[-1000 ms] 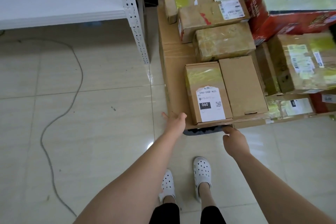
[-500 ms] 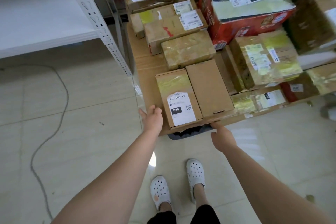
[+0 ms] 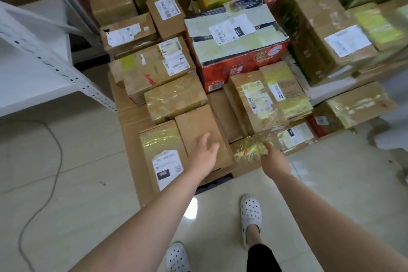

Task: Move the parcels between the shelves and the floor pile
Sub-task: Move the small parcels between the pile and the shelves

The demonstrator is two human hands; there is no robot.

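Tiled floor [image 3: 72, 183]: left hand [image 3: 204, 156] fingers wide, plain box [image 3: 198, 126] just beneath; right hand [image 3: 274, 162] fingers at taped parcel [image 3: 247, 150], closure unclear. Grip opposite edges.

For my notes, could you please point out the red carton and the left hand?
red carton [image 3: 238, 47]: head view, on its taped top face.
left hand [image 3: 204, 157]: head view, middle of the hand.

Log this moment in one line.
phase: reach | left hand: open over plain box | right hand: at taped parcel, grip unclear
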